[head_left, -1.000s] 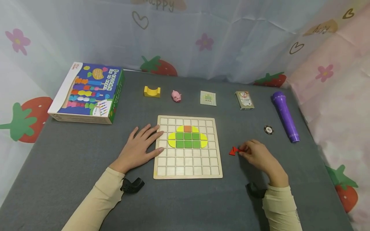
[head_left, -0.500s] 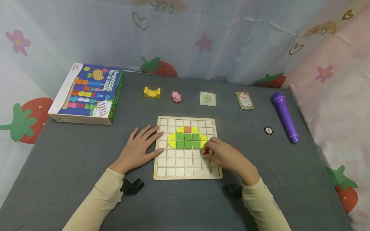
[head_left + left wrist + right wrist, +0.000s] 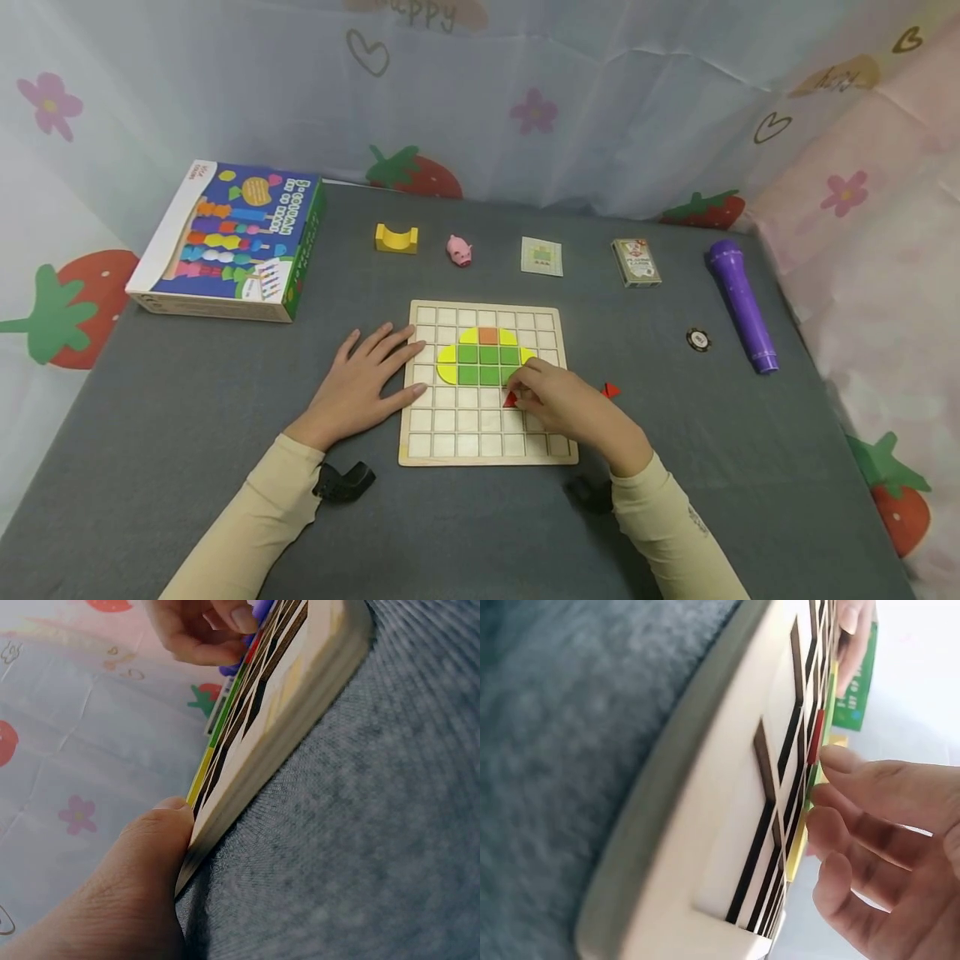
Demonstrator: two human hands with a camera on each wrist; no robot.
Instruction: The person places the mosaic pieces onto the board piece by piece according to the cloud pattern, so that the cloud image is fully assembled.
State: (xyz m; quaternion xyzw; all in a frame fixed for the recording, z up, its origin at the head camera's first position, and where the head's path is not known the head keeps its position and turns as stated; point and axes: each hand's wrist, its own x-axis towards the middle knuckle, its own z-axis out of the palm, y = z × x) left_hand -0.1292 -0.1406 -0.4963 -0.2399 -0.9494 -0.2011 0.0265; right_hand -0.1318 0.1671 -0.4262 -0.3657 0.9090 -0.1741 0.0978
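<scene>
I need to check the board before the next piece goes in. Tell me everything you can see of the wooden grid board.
The wooden grid board is pale, square, with rows of shallow square cells, lying flat on the grey cloth. Green, yellow and orange tiles fill a patch near its middle. The left hand rests flat on its left edge; the right hand holds a red piece over a cell below that patch.

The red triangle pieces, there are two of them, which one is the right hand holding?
The red triangle on the wooden grid board, just below the green squares; the right hand pinches it there. The other red triangle lies untouched on the grey cloth right of the board.
</scene>
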